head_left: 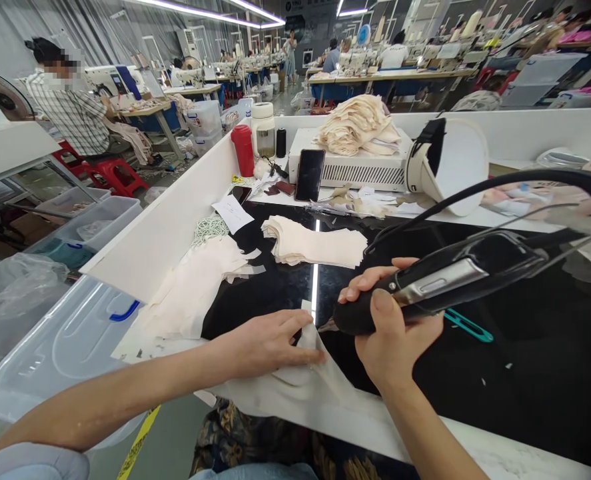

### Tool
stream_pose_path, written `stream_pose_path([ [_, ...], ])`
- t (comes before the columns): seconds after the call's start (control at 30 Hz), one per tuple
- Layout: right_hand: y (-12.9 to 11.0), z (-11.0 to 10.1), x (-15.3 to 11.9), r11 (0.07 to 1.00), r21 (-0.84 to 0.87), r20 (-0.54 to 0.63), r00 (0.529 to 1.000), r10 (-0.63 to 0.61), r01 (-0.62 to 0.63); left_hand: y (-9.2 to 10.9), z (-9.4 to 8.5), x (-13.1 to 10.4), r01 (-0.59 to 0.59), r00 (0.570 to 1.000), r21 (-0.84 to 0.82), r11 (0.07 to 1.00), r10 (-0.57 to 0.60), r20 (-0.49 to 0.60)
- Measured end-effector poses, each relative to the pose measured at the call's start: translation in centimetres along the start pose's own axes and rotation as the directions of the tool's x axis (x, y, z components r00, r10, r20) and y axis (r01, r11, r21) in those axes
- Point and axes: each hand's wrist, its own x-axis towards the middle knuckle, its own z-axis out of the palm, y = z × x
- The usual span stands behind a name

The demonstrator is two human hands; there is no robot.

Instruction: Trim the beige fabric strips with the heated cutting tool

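One bare left hand (270, 343) rests palm down, thumb and forefinger parted, on a thin off-white cloth piece (300, 393) at the near edge of a glossy black work surface (535, 393). The cloth runs over onto the white front border. Bare right hand (395, 333) wrapped around a black handheld tool with a silver metal panel (442, 280); its rounded end points toward the left fingers (contact with the cloth: cannot tell). Black cable arches behind the tool.

Just beyond the right hand: a slim teal plastic-handled implement (470, 326), flat on the black surface. Farther forward, a neat stack of cream cut fabric (320, 245). To the left, a loose pile of pale fabric pieces (190, 287), with green-and-white cord (210, 230) and a white paper slip (233, 214) at its far end.

Back ledge: red tumbler (243, 150), upright black smartphone (310, 175) leaning on a slotted white metal box (355, 172), crumpled cream fabric heap (358, 123) on top. Beyond, left: one seated co-worker in a checked shirt (70, 110).
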Motion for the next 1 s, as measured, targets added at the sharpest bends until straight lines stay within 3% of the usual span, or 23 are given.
stream_pose_path([
  [0.5,0.8,0.7,0.3,0.999,-0.039,-0.006,0.999,0.031,-0.031,-0.1,0.3,0.2,-0.005,1.0,0.01,1.0,0.005,-0.026],
  [0.67,0.2,0.1,0.9,0.998,-0.058,-0.005,1.0,0.014,-0.014,-0.5,0.3,-0.2,0.012,0.999,-0.028,1.0,-0.012,0.032],
  [0.83,-1.1,-1.5,1.6,0.98,-0.2,-0.011,1.0,0.0,-0.002,-1.4,-0.7,0.2,0.111,0.988,-0.103,0.989,-0.099,0.116],
  [1.0,-2.1,-4.0,2.3,0.891,-0.455,0.015,1.0,-0.002,0.009,-1.9,-0.5,1.9,0.206,0.977,-0.082,0.975,-0.199,0.078],
])
